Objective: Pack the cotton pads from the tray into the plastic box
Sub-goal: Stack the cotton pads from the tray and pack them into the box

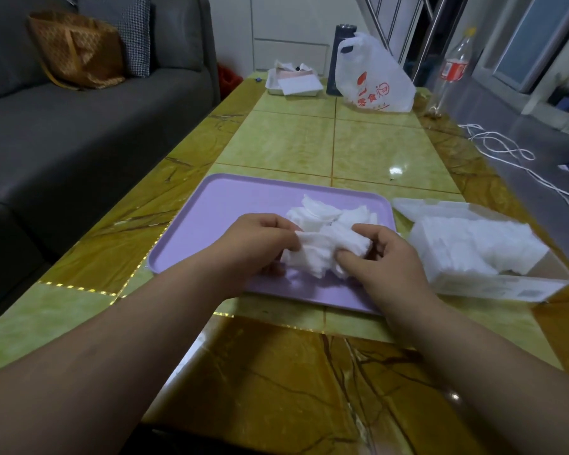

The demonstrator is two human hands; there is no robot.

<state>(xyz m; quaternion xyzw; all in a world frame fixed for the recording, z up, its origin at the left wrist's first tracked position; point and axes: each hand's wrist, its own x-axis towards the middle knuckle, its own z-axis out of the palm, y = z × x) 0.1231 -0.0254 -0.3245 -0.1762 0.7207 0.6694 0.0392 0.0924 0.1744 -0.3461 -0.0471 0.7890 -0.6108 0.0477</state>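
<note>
A lilac tray (pixel 211 205) lies on the table in front of me. On its right half sits a heap of white cotton pads (pixel 322 213). My left hand (pixel 260 241) and my right hand (pixel 388 254) both grip a bunch of pads (pixel 322 254) between them, just above the tray's near part. To the right of the tray stands the clear plastic box (pixel 539 284), its lid open at the far side. A thick stack of pads (pixel 473 244) fills much of it.
The yellow-green and brown table (pixel 342 139) runs away from me. At its far end are a white tray with papers (pixel 293 82), a white plastic bag (pixel 375 77), a dark flask (pixel 340 44) and a plastic bottle (pixel 454 67). A grey sofa (pixel 79 126) stands left; white cables (pixel 506 152) lie right.
</note>
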